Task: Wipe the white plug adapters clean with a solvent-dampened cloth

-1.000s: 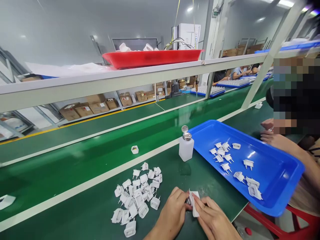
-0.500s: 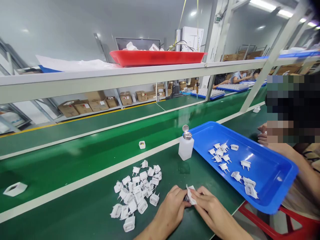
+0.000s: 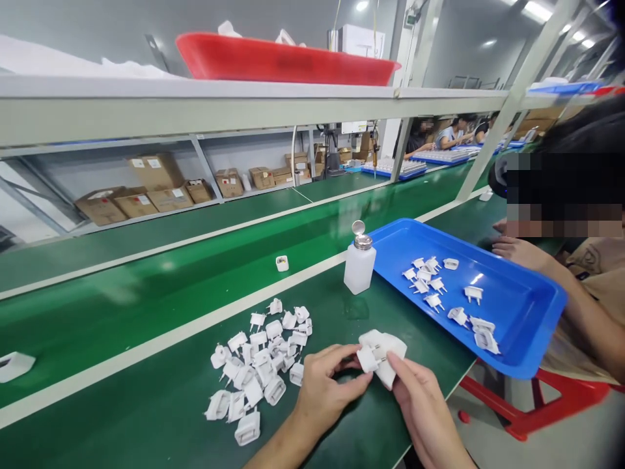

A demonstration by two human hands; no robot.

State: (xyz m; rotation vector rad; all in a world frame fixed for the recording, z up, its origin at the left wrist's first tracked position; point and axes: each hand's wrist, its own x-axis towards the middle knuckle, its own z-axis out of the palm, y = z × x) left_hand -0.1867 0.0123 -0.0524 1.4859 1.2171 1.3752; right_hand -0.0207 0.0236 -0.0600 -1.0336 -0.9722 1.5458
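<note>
A dark green, smooth, flat-topped bench (image 3: 156, 423) is bordered along its far edge by a raised cream strip (image 3: 205, 323). Between that strip and the near edge lies a loose heap of small white plastic two-pin plugs (image 3: 263, 365), some tipped on their sides. A square translucent white plastic bottle with a flipped-up metal lid (image 3: 359, 270) stands upright by the far edge, a thin wet-looking patch (image 3: 355, 309) before it. Just beside it, a shallow rectangular blue plastic tray (image 3: 512, 316) lies across the bench, reaching the far edge and jutting past the near edge.
</note>
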